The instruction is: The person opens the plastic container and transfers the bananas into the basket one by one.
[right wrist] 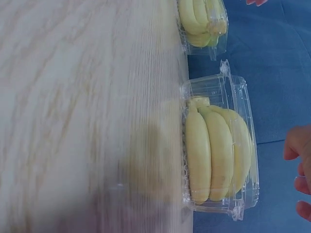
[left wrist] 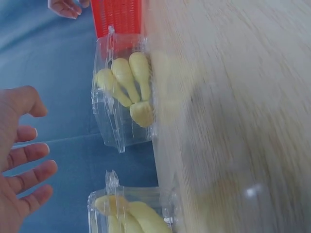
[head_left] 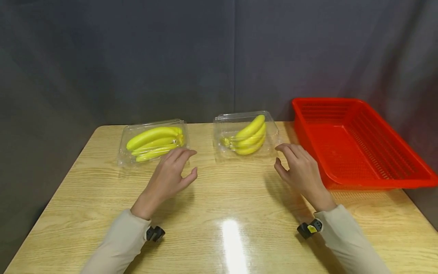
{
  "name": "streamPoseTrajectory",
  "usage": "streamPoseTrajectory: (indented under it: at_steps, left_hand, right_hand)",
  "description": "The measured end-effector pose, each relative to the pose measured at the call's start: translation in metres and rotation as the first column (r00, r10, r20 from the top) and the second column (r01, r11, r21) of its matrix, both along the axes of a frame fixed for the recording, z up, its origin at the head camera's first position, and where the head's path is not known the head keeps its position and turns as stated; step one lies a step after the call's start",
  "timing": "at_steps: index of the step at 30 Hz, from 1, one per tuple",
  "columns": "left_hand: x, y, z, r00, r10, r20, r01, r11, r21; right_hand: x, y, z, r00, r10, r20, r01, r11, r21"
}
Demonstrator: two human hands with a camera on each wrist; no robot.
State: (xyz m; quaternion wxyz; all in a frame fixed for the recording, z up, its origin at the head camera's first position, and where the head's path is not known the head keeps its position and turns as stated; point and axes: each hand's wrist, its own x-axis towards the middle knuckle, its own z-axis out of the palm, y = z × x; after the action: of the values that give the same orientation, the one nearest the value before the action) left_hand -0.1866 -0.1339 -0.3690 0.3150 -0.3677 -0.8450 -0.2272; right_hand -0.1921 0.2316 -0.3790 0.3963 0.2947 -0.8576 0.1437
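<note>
Two clear plastic clamshell boxes stand near the table's far edge, each with a bunch of bananas inside. In the head view the left box (head_left: 123, 150) holds bananas (head_left: 154, 139) lying lengthwise, stem to the right. The right box (head_left: 222, 121) has its bananas (head_left: 251, 135) with the stem at left. My left hand (head_left: 169, 173) hovers in front of the left box, fingers loosely bent, nothing in it. Just right of the other box and nearer me is my right hand (head_left: 301, 169), also holding nothing, thumb apart from the fingers. The right wrist view shows a box (right wrist: 248, 141) close to that hand's fingers.
A large red plastic basket (head_left: 342, 182) with slotted sides stands at the right of the wooden table (head_left: 219, 198). Behind the table hangs a dark curtain (head_left: 171, 57). Bright glare lies on the tabletop near the front.
</note>
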Motion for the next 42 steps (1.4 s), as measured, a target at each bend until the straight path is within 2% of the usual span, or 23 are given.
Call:
streamPoseTrajectory:
  at_steps: [7, 18, 26, 35, 42]
  left_hand:
    - [-0.005, 0.006, 0.004, 1.000, -0.009, 0.013, 0.009, 1.000, -0.006]
    - [-0.015, 0.014, 0.009, 0.999, 0.011, 0.045, -0.006, 0.994, -0.113]
    - [-0.019, 0.023, 0.001, 0.998, 0.015, 0.064, -0.007, 0.993, -0.122]
    - [-0.024, 0.032, -0.004, 0.997, 0.025, 0.071, -0.017, 0.993, -0.113]
    - [-0.030, 0.041, -0.006, 0.990, 0.035, 0.136, -0.019, 0.993, -0.115]
  right_hand:
    - [-0.008, 0.001, 0.000, 0.998, -0.049, 0.027, 0.048, 0.998, 0.045]
    - [-0.018, 0.004, -0.002, 0.992, -0.094, 0.084, 0.089, 0.994, 0.064]
    - [-0.025, 0.004, -0.009, 0.981, -0.127, 0.145, 0.124, 0.992, 0.032]
    - [-0.031, 0.004, -0.014, 0.981, -0.148, 0.123, 0.147, 0.989, 0.011]
    - [-0.035, 0.004, -0.017, 0.976, -0.184, 0.115, 0.183, 0.983, 0.023]
